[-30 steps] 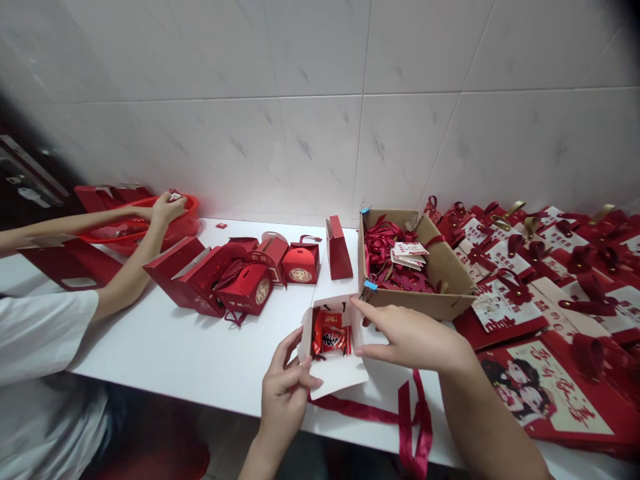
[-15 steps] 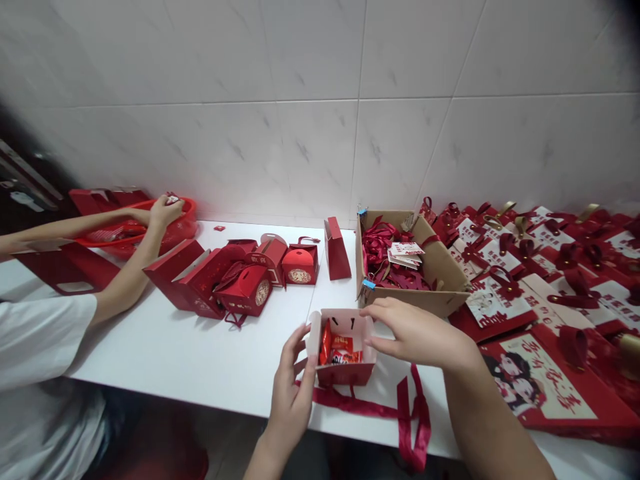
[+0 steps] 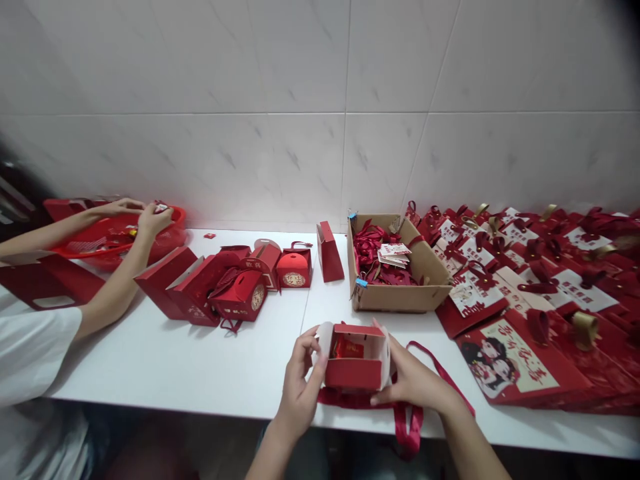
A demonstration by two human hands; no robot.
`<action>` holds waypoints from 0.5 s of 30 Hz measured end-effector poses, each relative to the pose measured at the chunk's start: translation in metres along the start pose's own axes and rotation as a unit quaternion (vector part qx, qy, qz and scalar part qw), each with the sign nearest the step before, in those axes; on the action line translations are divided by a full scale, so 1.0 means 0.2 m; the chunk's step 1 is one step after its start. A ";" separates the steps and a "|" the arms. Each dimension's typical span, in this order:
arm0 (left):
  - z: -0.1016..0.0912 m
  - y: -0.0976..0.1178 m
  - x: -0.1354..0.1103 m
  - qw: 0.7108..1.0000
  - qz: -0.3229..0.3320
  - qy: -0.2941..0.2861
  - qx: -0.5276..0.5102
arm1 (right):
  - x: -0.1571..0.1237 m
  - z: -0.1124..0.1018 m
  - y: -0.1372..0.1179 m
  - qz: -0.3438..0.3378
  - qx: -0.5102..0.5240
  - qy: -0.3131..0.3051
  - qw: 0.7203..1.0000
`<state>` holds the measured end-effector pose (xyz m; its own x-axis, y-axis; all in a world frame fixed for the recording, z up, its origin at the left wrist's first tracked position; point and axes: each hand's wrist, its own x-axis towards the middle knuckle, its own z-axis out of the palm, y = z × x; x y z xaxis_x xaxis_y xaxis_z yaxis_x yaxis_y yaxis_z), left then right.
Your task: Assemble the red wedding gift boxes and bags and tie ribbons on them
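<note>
Between my hands sits a small red gift box [image 3: 354, 374] with a pale inside, its top part open. Red-wrapped sweets [image 3: 349, 348] show within. My left hand [image 3: 301, 383] grips the box's left side, thumb and fingers at a pale side flap. On the opposite side my right hand [image 3: 411, 381] holds the right flap, with its thumb low at the front corner. A dark red ribbon [image 3: 409, 430] runs beneath the box and trails off to the right, partly over the table edge.
A cardboard box [image 3: 400, 301] of ribbons and cards stands behind my right hand. Many red gift bags [image 3: 530, 360] crowd the right side. Red boxes [image 3: 239, 293] cluster left of centre. A co-worker's hands [image 3: 153, 220] work over a red basket [image 3: 179, 223] at far left.
The front and back panels of the box have folded inward, narrowing its opening. My right hand has moved from the top rim down to the right side. The co-worker's hands shifted slightly.
</note>
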<state>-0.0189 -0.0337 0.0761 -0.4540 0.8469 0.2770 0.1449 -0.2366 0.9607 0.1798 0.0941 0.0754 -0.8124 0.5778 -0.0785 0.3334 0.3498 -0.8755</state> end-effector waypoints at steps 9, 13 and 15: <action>0.04 -0.03 -0.01 0.968 -0.116 0.097 -0.201 | -0.11 0.05 0.03 -0.086 -0.022 0.143 0.986; 0.05 -0.04 0.01 0.938 -0.191 0.052 -0.284 | -0.11 -0.02 -0.05 -0.134 -0.160 0.168 0.963; 0.05 -0.04 0.03 0.917 -0.223 0.054 -0.326 | -0.08 -0.04 -0.12 -0.165 -0.234 0.151 0.946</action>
<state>-0.0138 -0.0227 0.0693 -0.4297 0.8848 -0.1804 -0.6177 -0.1423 0.7735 0.1891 0.0817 0.1015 -0.7588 0.5400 0.3642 0.3179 0.7951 -0.5165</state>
